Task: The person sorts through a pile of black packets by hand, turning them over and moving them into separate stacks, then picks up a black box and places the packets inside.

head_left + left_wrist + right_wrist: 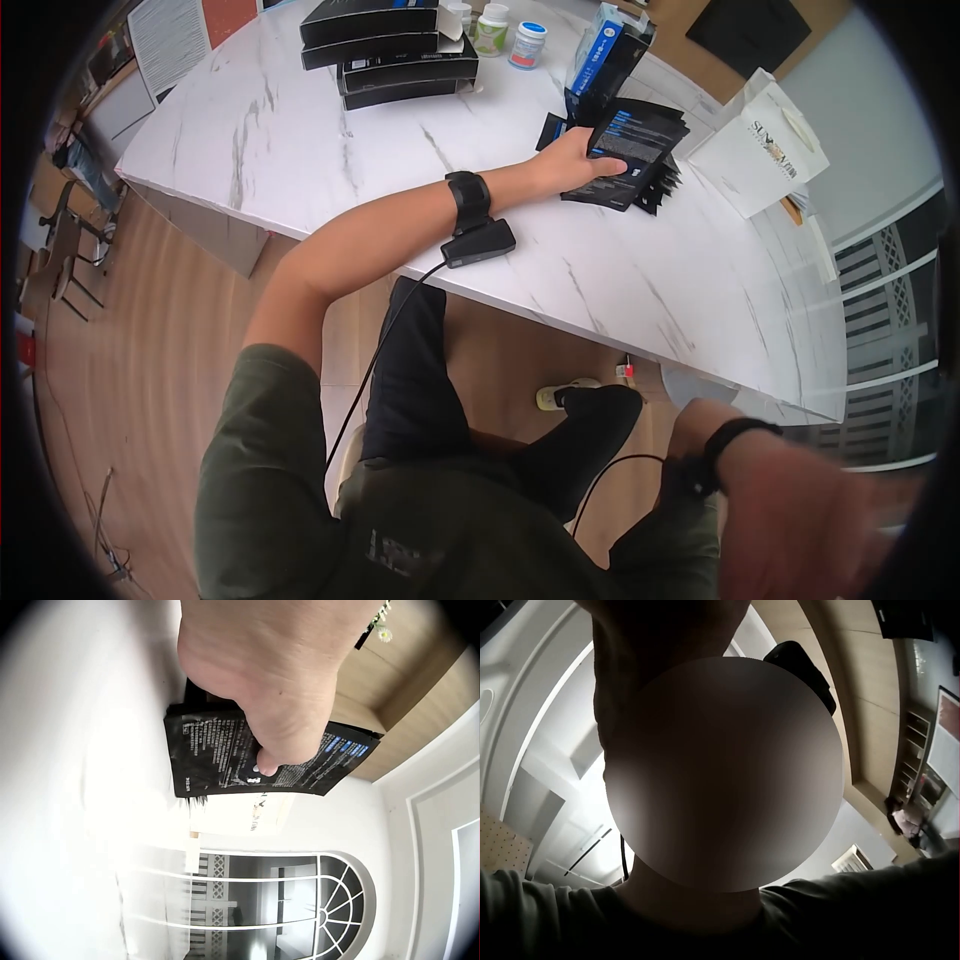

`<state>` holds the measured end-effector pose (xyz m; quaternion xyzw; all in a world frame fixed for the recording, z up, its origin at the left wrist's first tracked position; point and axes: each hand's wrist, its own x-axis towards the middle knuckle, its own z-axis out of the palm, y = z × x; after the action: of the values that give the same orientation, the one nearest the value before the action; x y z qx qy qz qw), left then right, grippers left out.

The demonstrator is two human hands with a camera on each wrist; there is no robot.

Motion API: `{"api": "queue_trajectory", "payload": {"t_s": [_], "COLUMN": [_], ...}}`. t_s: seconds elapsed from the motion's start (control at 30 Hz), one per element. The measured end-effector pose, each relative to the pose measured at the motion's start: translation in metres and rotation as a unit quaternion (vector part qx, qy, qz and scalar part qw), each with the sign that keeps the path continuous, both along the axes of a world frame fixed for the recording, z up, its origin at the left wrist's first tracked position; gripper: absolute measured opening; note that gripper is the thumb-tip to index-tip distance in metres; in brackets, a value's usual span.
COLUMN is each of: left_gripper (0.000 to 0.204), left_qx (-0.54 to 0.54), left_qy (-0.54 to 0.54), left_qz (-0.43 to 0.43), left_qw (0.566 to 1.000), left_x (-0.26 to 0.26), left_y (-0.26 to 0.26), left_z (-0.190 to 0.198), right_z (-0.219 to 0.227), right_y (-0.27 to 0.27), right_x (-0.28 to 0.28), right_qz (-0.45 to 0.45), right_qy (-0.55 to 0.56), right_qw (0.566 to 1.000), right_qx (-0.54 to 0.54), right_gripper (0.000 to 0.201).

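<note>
My left hand grips a bunch of flat black packets with printed text, over the right part of the marble-patterned table. Its thumb lies across the front packet in the left wrist view, while the fingers behind are hidden. More black packets show just under and behind the held ones. My right hand is off the table, a blur at the lower right of the head view. The right wrist view has it dark at the top, raised before the person's blurred-out head; I cannot tell how its fingers lie.
Behind the packets stands a blue and black box. A white paper bag is to their right. Stacked black boxes lie at the back left, beside a green-labelled bottle and a blue-capped jar. The table's front edge crosses before the person.
</note>
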<state>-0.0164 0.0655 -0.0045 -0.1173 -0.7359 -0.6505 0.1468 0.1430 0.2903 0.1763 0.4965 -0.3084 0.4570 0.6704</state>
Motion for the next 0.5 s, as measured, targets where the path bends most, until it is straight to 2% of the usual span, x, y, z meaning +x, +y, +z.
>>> {"api": "queue_trajectory", "payload": {"t_s": [0.03,0.07,0.13,0.27,0.5], "left_gripper": [0.029,0.029,0.029,0.029,0.029], "left_qx": [0.0,0.001,0.008,0.04,0.028], "left_qy": [0.008,0.017,0.006,0.007,0.017], "left_qz": [0.001,0.003,-0.002,-0.013,-0.016], "left_qw": [1.0,1.0,1.0,0.999,0.999], "left_x": [0.0,0.0,-0.002,-0.001,-0.005], "left_y": [0.0,0.0,-0.001,0.0,-0.001], "left_z": [0.0,-0.002,-0.004,-0.004,-0.007], "right_z": [0.002,0.0,-0.002,-0.003,-0.004], "right_y": [-0.002,-0.003,-0.004,-0.004,-0.003], "right_x": [0.013,0.019,0.029,0.04,0.047], "right_qz": [0.024,0.11,0.161,0.18,0.186], "right_qy": [0.017,0.037,0.046,0.052,0.052], "right_qw": [0.999,0.99,0.98,0.974,0.971], "right_qx": [0.033,0.076,0.107,0.126,0.142], "right_gripper": [0.059,0.059,0.059,0.059,0.06]}}
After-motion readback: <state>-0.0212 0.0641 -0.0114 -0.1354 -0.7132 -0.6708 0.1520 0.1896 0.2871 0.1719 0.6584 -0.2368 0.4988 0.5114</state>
